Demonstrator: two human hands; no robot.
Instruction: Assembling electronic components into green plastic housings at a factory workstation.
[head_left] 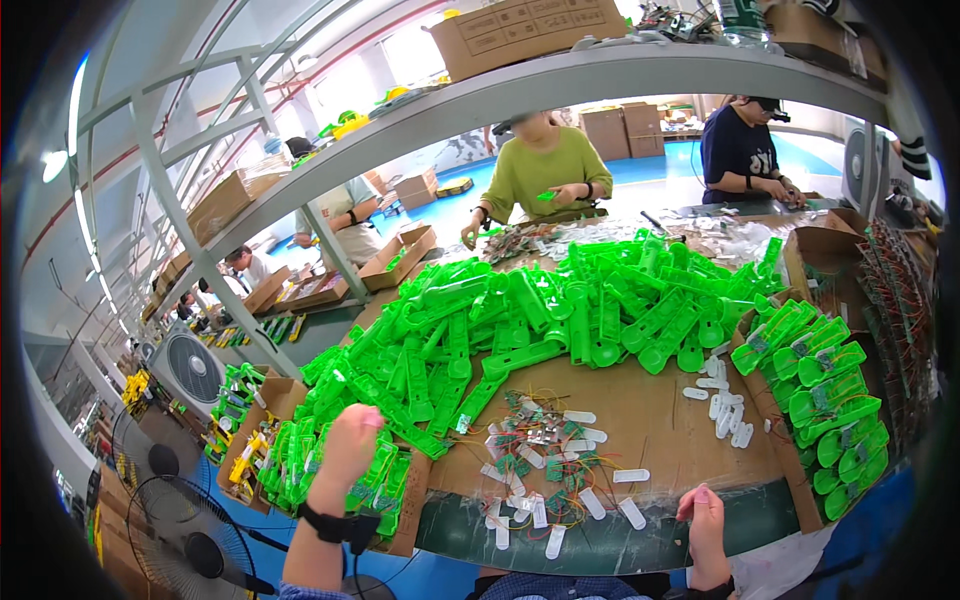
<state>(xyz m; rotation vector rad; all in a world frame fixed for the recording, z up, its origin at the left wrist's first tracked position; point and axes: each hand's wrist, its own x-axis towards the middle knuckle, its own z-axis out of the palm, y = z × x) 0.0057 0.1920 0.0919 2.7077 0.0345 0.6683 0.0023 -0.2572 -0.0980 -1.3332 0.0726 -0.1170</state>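
Note:
My left hand (pixel 350 442) is closed, its thumb uppermost, over the carton (pixel 412 505) of green plastic housings (pixel 292 455) at the left. Whatever it may hold is hidden behind the fingers. At the bench's near edge, right of centre, my right hand (pixel 704 518) has its fingers curled together; I cannot make out anything between them. Between the hands lie small green circuit boards (pixel 556 472) with red and yellow wires, among white oval plastic pieces (pixel 630 476). Beyond them rises a large heap of bright green housings (pixel 525 305).
A carton of wired green housings (pixel 828 385) flanks the bench at the right. White pieces (pixel 728 408) lie beside it. A shelf beam (pixel 620 72) crosses overhead. Fans (pixel 200 550) stand at lower left. Across the bench, a person in a yellow-green top (pixel 545 170) handles parts.

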